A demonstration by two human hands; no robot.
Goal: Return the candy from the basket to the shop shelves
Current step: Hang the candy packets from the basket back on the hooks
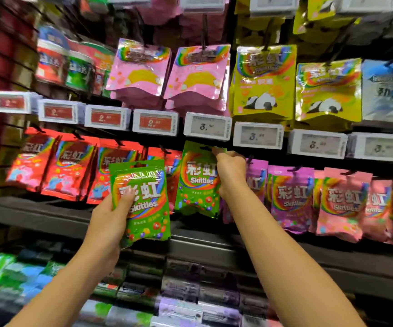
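Observation:
My left hand (pixel 110 217) grips a small stack of green Skittles bags (pixel 143 201) by its left edge, thumb on the front, held in front of the middle shelf row. My right hand (pixel 229 172) pinches the top right corner of another green Skittles bag (pixel 196 182), up by the hanging pegs just under the price tags. That bag hangs upright between the red bags (pixel 72 166) on the left and the purple bags (pixel 290 197) on the right. The basket is out of view.
Pink pouches (pixel 190 74) and yellow panda pouches (pixel 264 79) hang on the row above, over a rail of price tags (pixel 207 127). Pink Skittles bags (pixel 346 204) fill the far right. A dark shelf ledge (pixel 214 246) runs below, with blurred packs beneath it.

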